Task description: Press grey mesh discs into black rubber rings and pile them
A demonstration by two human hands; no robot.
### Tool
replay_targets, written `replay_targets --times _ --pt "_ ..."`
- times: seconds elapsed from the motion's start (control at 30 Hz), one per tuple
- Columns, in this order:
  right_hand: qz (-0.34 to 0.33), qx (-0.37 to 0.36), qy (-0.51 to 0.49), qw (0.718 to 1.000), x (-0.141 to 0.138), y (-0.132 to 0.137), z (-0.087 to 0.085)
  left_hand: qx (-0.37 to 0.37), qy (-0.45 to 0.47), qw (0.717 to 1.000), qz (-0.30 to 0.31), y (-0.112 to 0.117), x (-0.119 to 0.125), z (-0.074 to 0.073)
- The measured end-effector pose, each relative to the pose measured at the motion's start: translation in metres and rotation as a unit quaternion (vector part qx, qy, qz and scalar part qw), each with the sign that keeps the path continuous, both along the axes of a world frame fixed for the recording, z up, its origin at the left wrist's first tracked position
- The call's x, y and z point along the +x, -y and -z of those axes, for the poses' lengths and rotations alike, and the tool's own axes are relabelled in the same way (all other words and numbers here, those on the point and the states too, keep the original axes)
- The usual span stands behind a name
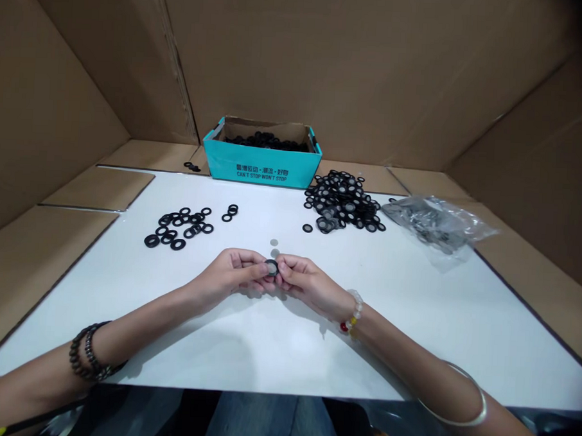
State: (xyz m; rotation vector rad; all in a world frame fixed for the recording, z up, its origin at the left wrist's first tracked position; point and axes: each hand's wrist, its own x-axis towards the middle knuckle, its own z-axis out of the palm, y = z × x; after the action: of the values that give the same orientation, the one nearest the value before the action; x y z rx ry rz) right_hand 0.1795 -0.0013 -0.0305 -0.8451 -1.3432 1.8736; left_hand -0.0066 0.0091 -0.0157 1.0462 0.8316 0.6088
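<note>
Between my two hands is a black rubber ring washer [272, 267] with a grey mesh disc in its middle. My left hand [243, 272] pinches its left side, thumb on top. On the other side, the fingertips of my right hand [312, 284] grip the same washer. Just beyond my fingers, a small grey disc [274, 242] lies on the white table [285, 346], with another grey disc [275, 253] close to the washer. Loose black rings [178, 244] are scattered to the left. A heap of black rings with grey centres [347, 204] sits at the right.
A turquoise box [262, 165] full of black rings stands at the back. Right of the heap lies a clear plastic bag [438, 224] of grey discs. A few rings [191, 167] rest on cardboard left of the box. Cardboard walls [350, 66] enclose the table.
</note>
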Motion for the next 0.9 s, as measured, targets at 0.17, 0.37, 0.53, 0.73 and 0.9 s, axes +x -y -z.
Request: replay_targets --times 0.17,0.37,0.53,0.73,0.9 --pt "0.007 0.013 -0.008 1.0 -0.002 0.002 -0.001 -0.001 0.0 1.0 0.003 -0.001 -0.001 0.0" --pt "0.032 0.225 0.138 0.964 -0.003 0.005 -0.008 0.022 -0.055 0.998 -0.031 0.002 0.003 -0.009" --pt "0.063 0.392 0.264 0.879 -0.006 0.009 -0.01 0.089 -0.104 0.989 -0.063 0.004 0.006 -0.007" --pt "0.086 0.408 0.294 0.86 -0.009 0.013 -0.011 0.115 -0.095 0.986 -0.069 0.005 0.005 -0.003" --pt "0.093 0.251 0.207 0.941 -0.005 0.008 -0.012 0.039 -0.038 0.997 -0.06 0.002 0.003 -0.004"
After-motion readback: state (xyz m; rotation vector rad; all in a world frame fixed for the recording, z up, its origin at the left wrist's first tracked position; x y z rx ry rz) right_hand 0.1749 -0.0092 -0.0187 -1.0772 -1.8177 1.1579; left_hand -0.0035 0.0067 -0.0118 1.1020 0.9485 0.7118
